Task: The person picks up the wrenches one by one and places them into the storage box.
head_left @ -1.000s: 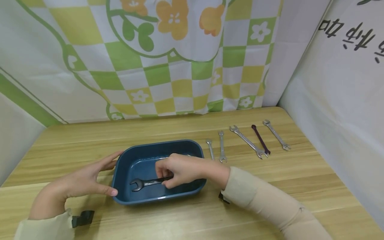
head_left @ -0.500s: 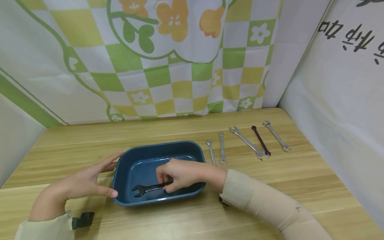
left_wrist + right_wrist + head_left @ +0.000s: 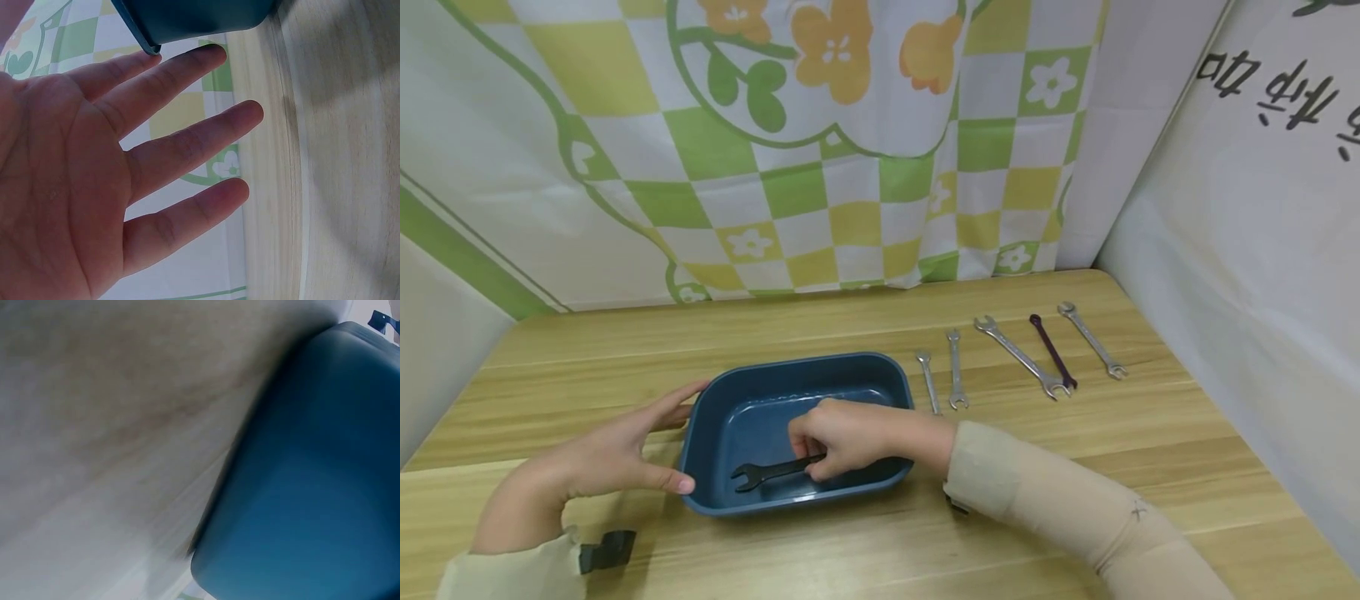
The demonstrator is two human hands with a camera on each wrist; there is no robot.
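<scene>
In the head view my right hand (image 3: 850, 435) reaches over the near right rim of a dark blue tray (image 3: 891, 482) and pinches a black open-end wrench (image 3: 767, 473) low inside it. The wrench's open jaw points left, and its other end is hidden under the hand. My left hand (image 3: 598, 454) is at the tray's left end, thumb tip at the near corner and fingers by the far corner. In the left wrist view its fingers (image 3: 194, 147) are spread and fairly straight beside the tray's outer wall (image 3: 194, 15). The right wrist view shows only the tray's outside (image 3: 306, 487), without the hand.
Right of the tray, on the wooden table (image 3: 625, 350), lie two small silver wrenches (image 3: 928, 383), (image 3: 956, 371), a larger silver wrench (image 3: 1021, 357), a dark purple wrench (image 3: 1052, 350) and another silver wrench (image 3: 1092, 340). A checkered cloth (image 3: 850, 179) hangs behind the table.
Since a second ago the right hand has sunk slightly toward the tray's floor with the black wrench, whose visible end moved slightly nearer. The left hand has stayed in place.
</scene>
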